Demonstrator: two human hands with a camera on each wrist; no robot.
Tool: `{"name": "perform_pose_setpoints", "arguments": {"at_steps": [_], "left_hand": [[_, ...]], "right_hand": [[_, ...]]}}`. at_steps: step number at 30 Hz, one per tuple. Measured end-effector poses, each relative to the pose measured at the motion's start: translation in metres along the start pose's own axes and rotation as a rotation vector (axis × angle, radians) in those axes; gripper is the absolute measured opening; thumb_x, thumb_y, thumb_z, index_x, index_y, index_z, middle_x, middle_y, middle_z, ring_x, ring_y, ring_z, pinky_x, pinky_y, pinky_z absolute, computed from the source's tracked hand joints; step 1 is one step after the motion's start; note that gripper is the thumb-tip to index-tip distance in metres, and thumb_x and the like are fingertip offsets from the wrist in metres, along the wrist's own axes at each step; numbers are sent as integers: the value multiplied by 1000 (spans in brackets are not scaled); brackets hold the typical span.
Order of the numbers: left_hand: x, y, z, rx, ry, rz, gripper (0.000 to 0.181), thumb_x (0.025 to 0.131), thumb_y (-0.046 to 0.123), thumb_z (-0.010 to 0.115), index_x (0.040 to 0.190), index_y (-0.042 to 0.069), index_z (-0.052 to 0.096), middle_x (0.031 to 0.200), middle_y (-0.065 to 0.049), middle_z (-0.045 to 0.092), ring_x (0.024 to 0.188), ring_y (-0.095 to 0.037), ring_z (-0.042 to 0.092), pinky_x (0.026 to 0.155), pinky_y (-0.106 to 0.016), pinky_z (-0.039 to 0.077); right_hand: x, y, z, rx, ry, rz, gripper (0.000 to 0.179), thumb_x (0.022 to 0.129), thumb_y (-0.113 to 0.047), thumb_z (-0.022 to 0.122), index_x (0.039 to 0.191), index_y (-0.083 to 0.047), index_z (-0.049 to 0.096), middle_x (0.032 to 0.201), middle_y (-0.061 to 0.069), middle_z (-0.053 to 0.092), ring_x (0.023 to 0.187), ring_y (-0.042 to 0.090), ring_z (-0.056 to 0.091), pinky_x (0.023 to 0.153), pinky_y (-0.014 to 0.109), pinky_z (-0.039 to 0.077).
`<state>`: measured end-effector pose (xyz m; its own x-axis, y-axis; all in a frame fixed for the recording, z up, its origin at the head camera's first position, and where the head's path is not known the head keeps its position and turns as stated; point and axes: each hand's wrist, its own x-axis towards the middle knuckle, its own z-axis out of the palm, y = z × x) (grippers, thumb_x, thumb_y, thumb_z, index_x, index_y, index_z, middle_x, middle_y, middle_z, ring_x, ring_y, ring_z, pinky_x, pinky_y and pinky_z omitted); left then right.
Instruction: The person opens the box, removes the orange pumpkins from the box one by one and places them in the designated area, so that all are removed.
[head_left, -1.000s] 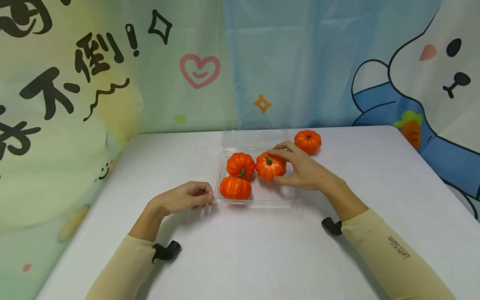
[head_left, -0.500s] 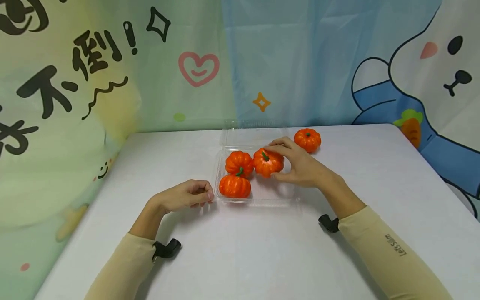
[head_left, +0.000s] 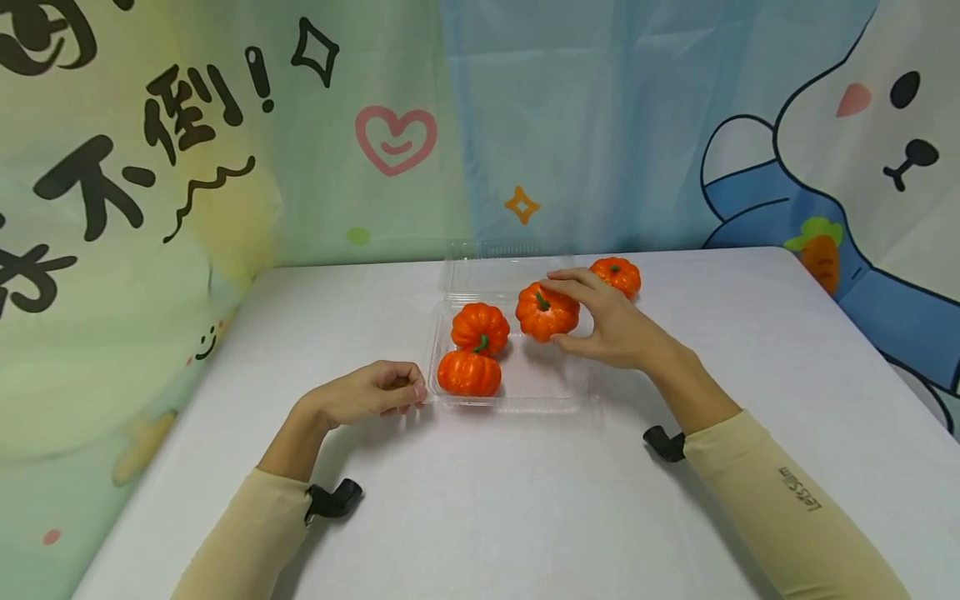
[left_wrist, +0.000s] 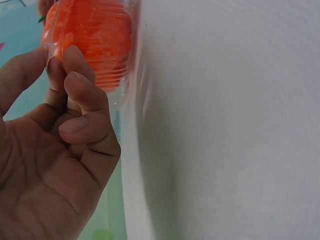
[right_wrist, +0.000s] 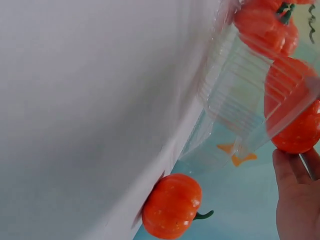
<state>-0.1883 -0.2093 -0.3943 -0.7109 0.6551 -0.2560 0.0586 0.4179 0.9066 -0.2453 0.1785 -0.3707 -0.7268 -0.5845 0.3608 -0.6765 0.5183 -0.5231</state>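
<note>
A small orange toy pumpkin with a green stem is gripped between the thumb and fingers of my right hand, above the back right part of a clear plastic clamshell box. Two similar pumpkins sit in the box's left half, one at the back and one at the front, close together. My left hand pinches the box's front left corner between thumb and fingers; the left wrist view shows this pinch at the rim, beside the ribbed wall.
Behind my right hand another orange pumpkin lies on the white table, outside the box. The box's lid lies folded back toward the table's far edge. A printed cloth backdrop hangs behind the table.
My right hand has raised the pumpkin and shifted it slightly back and right, widening the gap to the pumpkins on the left. My left hand stays at the box's corner.
</note>
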Motion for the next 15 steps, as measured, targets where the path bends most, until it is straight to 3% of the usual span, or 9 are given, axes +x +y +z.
{"name": "perform_pose_setpoints", "arguments": {"at_steps": [6, 15], "left_hand": [[-2, 0, 0, -6, 4, -11, 16, 105, 17, 56, 100, 2, 60, 85, -9, 56, 74, -20, 47, 63, -24, 38], [0, -1, 1, 1, 3, -7, 18, 105, 18, 56, 101, 1, 60, 85, -11, 55, 72, -19, 46, 63, -25, 38]], "right_hand": [[0, 3, -7, -19, 43, 15, 71, 85, -17, 83, 149, -14, 52, 154, 9, 45, 141, 33, 43, 107, 60, 45], [-4, 10, -17, -42, 98, 5, 70, 83, -13, 84, 146, -10, 54, 149, 13, 48, 136, 35, 47, 103, 56, 50]]}}
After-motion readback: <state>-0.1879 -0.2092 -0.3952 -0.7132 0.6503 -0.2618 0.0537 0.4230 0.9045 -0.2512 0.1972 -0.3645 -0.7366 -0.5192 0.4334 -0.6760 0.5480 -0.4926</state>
